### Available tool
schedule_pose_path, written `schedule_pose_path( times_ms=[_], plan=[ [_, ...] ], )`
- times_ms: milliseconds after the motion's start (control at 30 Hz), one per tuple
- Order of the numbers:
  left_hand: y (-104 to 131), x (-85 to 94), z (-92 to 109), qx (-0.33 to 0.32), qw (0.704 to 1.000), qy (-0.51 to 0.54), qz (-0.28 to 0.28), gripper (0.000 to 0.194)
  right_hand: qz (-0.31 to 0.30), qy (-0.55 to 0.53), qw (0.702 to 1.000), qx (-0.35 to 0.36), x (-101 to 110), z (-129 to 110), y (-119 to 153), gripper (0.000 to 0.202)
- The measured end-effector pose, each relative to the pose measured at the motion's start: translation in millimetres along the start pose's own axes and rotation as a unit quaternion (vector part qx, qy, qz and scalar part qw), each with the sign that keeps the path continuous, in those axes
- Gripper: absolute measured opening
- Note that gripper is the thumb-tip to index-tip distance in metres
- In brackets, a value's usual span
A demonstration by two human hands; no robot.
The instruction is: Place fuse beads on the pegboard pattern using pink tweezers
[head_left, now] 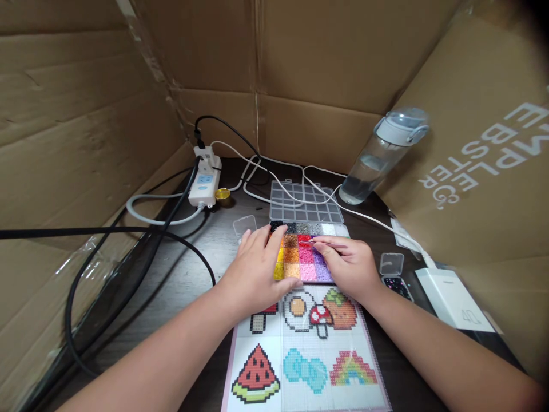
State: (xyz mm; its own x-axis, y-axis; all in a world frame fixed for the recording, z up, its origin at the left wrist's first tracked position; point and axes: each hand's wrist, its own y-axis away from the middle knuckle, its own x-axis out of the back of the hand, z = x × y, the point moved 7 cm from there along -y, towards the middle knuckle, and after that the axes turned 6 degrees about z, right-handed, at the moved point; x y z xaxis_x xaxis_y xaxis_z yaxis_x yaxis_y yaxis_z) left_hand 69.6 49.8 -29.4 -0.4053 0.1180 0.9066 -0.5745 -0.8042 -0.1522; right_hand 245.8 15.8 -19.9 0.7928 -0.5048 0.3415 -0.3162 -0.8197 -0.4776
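A compartment box of coloured beads (307, 271) lies in front of me, its clear divided lid (306, 207) open behind it. My left hand (261, 266) rests over the box's left side, fingers apart, thumb near the front edge. In my right hand (349, 266) is a thin pinkish tool (337, 245), pinched between thumb and fingers, its tip over the red beads. Nearer me is a clear pegboard over a pattern sheet (257, 375) showing a watermelon slice, an egg, a mushroom, a bow and a rainbow. My left hand partly covers another picture at the sheet's upper left.
A water bottle (373, 160) stands at the back right. Further left are a power strip (205, 180) with cables and a small golden cup (223, 197). A white adapter (454, 300) and a small open bead case (397, 287) lie at right. Cardboard walls surround the table.
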Motion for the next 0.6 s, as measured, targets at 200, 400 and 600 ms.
schedule_pose_path(
  times_ms=[200, 400, 600],
  plan=[
    [1.5, 0.7, -1.0, 0.001, 1.0, 0.003, 0.002, 0.096, -0.004, 0.003, 1.0, -0.017, 1.2, 0.5, 0.4, 0.014],
    [0.9, 0.7, 0.2, -0.008, 1.0, -0.003, 0.004, 0.097, 0.009, 0.003, 1.0, -0.011, 5.3, 1.1, 1.7, 0.014],
    [-0.8, 1.8, 2.4, -0.004, 1.0, -0.005, -0.006, 0.096, 0.018, -0.007, 0.999, -0.028, 8.5, 4.7, 4.5, 0.015]
  ],
)
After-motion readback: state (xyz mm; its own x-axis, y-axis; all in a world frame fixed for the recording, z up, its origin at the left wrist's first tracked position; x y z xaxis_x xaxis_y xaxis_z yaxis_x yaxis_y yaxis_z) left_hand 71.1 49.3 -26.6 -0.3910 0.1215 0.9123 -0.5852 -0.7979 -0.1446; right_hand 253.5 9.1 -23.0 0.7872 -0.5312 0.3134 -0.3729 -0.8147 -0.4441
